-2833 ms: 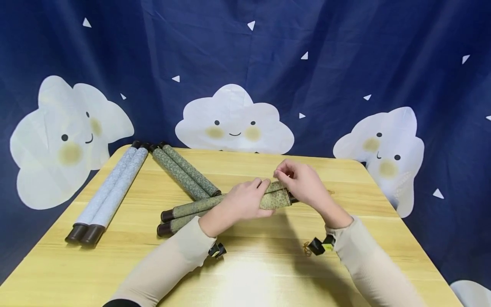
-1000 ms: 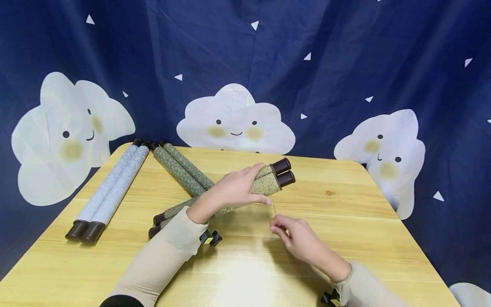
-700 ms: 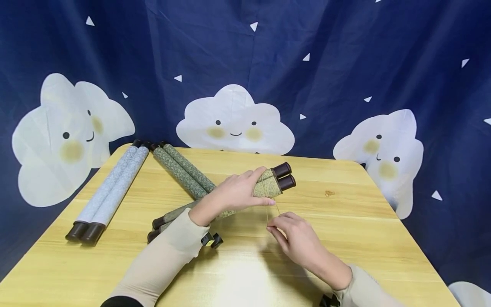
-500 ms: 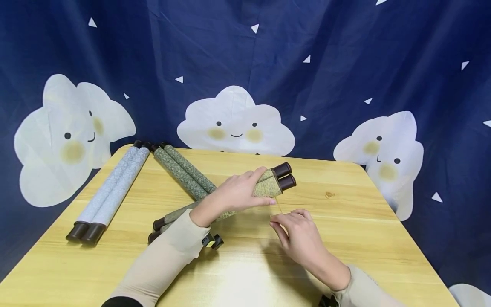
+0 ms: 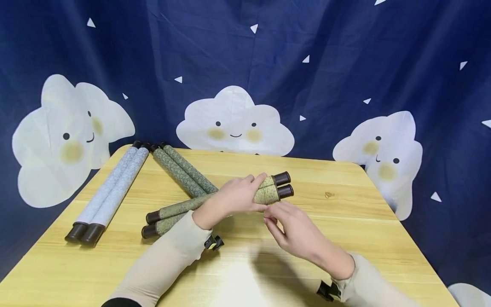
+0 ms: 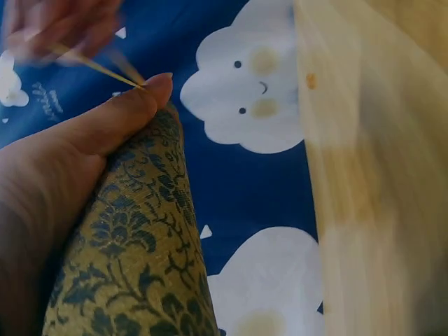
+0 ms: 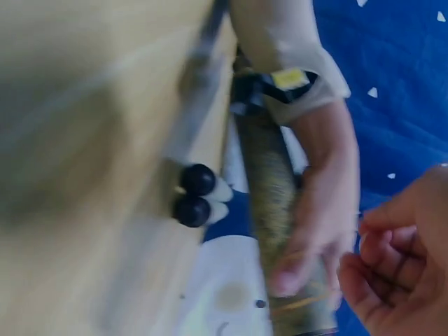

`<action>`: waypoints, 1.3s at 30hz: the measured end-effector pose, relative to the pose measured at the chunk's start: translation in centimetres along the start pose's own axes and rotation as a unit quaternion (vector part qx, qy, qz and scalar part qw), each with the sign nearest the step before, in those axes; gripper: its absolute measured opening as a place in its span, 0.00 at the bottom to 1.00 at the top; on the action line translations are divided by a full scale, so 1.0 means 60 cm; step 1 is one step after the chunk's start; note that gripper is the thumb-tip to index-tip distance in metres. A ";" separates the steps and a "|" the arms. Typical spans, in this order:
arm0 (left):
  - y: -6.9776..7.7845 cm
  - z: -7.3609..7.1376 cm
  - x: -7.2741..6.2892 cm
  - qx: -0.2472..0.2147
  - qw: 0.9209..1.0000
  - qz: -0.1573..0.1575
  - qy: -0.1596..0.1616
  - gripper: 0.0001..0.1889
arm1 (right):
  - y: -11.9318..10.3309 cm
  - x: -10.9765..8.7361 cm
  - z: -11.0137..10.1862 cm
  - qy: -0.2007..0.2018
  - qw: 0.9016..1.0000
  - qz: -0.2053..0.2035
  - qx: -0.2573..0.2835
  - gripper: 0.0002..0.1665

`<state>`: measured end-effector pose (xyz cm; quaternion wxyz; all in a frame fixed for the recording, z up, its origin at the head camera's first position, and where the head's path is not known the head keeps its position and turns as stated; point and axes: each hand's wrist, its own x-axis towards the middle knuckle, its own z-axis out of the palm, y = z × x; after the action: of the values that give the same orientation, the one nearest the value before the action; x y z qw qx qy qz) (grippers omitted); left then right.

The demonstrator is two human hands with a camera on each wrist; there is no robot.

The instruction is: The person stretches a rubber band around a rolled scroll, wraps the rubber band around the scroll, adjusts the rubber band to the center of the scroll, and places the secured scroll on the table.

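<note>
- Landmark: olive-yellow scroll pair (image 5: 267,195), two patterned rolls side by side with dark end caps, lying crosswise under the left hand (image 5: 238,196).
- Left hand: wrapped round the olive-yellow scroll pair toward its right end; the capped right ends project past the fingers, the left ends show beyond the sleeve.
- Right hand (image 5: 297,232): on the near side of the landmark, just beside the left thumb; fingertips together, pinching a thin yellow band (image 6: 105,72).
- Yellow band: stretched from the left thumb tip to the right fingers; a strand crosses the landmark's fabric by that thumb.
- Dark green scroll pair (image 5: 177,172): runs from behind the landmark toward the far left.
- Pale blue scroll pair (image 5: 119,192): left of the landmark, apart from it.
- Loose bands (image 5: 329,195): on the table (image 5: 364,213), right of the landmark's caps.
</note>
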<state>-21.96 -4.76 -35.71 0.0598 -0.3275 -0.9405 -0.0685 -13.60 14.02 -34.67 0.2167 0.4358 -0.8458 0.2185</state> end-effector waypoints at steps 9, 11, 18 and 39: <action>0.016 0.012 0.002 -0.003 1.000 0.020 -0.020 0.38 | -0.018 0.051 -0.001 -0.101 0.983 -0.149 -0.035 0.04; 0.016 0.013 0.003 -0.009 1.000 0.015 -0.023 0.39 | -0.017 0.053 -0.005 -0.114 0.977 -0.165 -0.069 0.04; 0.005 0.003 0.007 -0.018 0.999 -0.027 -0.013 0.49 | 0.008 0.049 -0.040 -0.092 0.963 -0.151 -0.202 0.07; 0.003 -0.015 -0.001 -0.075 0.993 -0.076 0.056 0.45 | 0.025 0.030 -0.078 -0.056 0.900 0.048 -0.429 0.50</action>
<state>-21.76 -4.83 -34.79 0.0818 -0.2540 -0.9501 -0.1616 -14.99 16.28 -30.16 0.3244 0.2712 -0.8880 -0.1806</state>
